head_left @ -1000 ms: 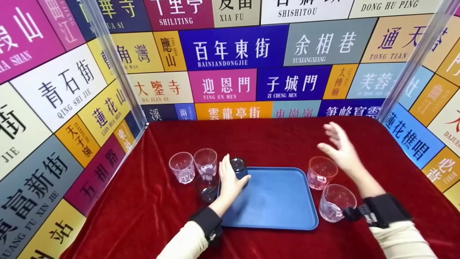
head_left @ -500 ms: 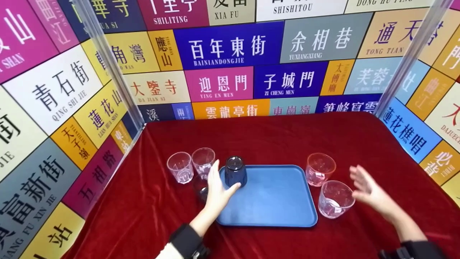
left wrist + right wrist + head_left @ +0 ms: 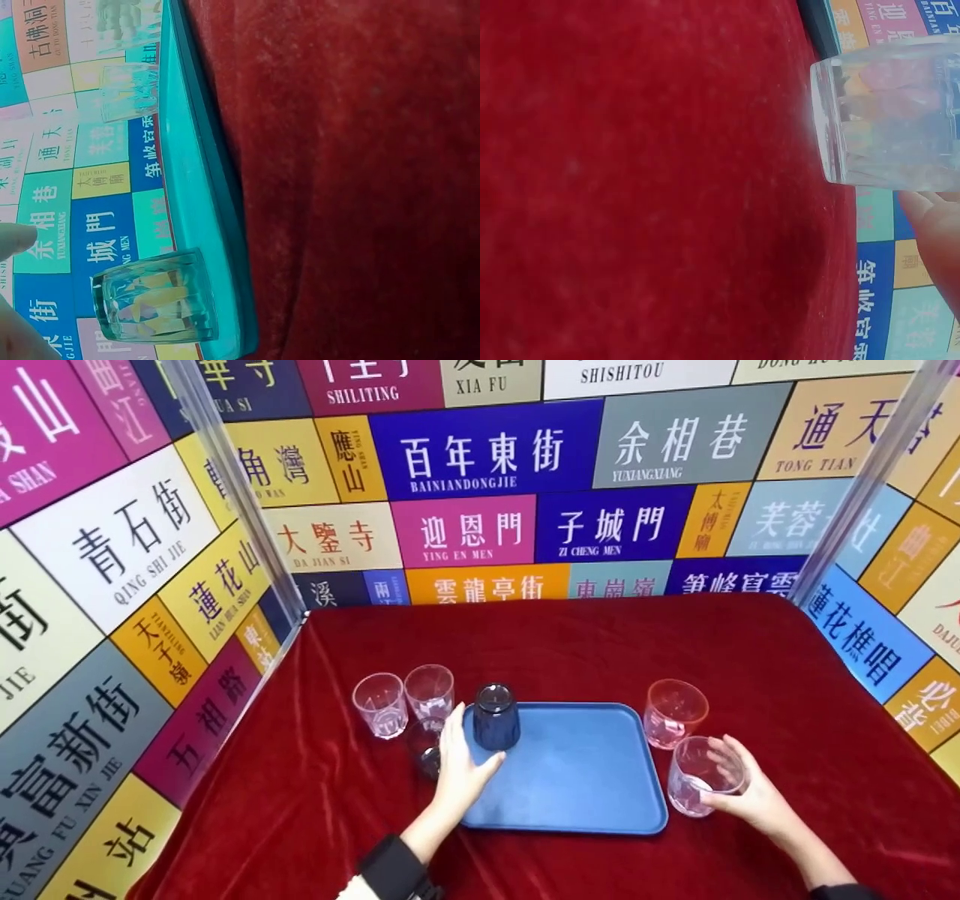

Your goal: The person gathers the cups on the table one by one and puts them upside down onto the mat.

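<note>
In the head view, my right hand curves round a clear drinking glass that stands upright on the red cloth. Its thumb lies across the near side and its fingers are at the far right side. The right wrist view shows this clear glass close up, with fingers beside it. My left hand hovers, fingers extended and thumb spread, at the left edge of a blue tray. A dark blue glass stands upside down on the tray, apart from that hand. Another dark glass is partly hidden behind the left hand.
Two clear glasses, one at the left and one beside it, stand left of the tray. A pink glass with an orange rim is at the tray's right. Sign-covered walls and transparent posts border the red-covered table.
My left hand has let go of the dark blue glass, leaving it upside down on the tray. My right hand has come down from above the pink glass to the nearer clear glass.
</note>
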Available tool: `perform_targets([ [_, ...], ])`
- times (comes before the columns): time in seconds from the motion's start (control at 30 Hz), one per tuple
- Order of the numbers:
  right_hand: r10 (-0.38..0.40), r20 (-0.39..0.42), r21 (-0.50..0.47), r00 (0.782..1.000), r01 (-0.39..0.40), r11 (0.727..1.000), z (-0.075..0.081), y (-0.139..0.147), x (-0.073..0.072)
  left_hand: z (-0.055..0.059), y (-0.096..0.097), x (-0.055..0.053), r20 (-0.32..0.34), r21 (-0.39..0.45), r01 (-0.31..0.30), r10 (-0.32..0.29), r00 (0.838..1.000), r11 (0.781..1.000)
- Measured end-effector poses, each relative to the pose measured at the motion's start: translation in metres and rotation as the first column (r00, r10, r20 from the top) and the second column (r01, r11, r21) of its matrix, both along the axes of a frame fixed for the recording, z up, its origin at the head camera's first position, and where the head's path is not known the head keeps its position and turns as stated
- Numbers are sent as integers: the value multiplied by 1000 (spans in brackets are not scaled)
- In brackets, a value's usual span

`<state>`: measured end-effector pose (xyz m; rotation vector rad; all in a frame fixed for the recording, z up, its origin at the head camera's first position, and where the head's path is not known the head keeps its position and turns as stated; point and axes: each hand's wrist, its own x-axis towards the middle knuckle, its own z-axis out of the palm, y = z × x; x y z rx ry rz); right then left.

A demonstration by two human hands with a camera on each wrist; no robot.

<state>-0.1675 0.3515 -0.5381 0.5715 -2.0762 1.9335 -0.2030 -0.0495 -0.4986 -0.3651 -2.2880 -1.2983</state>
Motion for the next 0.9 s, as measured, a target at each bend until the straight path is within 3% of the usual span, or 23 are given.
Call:
perform_targets([
  [0.3, 8, -18, -70, 1000, -9, 998, -3, -2, 1, 0, -1, 1, -1, 2, 2, -2, 1000, 1000],
  [0.57, -36, 42, -32, 998, 37, 999, 1, -3, 1, 0, 1, 3, -2, 7, 13, -13, 1000, 1000],
  [0.77, -13, 51, -23, 999, 14, 1000, 4, -2, 2, 0, 1, 3, -25, -2, 17, -17, 1000, 1000],
  [0.9, -11, 41, 64, 999, 8, 998, 11, 0, 4, -1, 1, 4, -10, 7, 19, -19, 1000, 1000],
])
